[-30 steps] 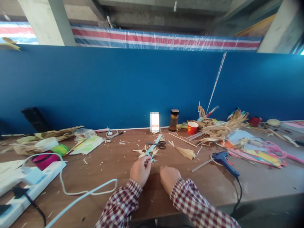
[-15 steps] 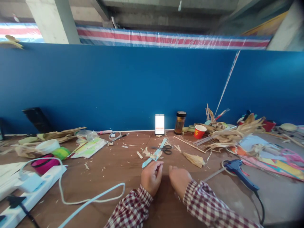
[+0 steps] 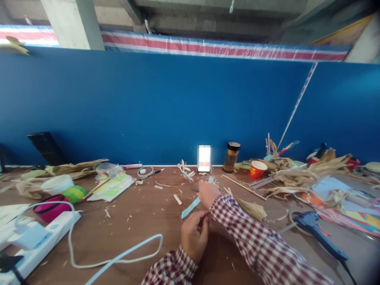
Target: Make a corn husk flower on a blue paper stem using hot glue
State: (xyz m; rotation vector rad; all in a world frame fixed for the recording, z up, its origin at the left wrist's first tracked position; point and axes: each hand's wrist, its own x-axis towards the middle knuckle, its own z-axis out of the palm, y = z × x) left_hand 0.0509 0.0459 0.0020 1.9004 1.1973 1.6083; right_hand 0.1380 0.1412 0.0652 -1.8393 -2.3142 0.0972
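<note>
My left hand is closed near the front of the brown table, thumb and fingers pinched together. Whatever lies in the pinch is too small or hidden to make out. My right hand reaches forward past it, curled over the scissors. A bit of blade shows left of its fingers, and the handles are covered. Beneath and beside this hand lies a light blue strip. Farther back is a small flower-like piece of pale husk with a thin bluish stem. A dry husk piece lies behind my right forearm.
A lit phone, a dark-lidded jar and a red paper cup stand at the back. Dry husks and a blue glue gun are to the right. At left are a power strip and a looping white cable.
My right hand has moved forward and left, from beside my left hand to over the scissors. The husk flower has shifted back toward the wall. My left hand keeps its pinch.
</note>
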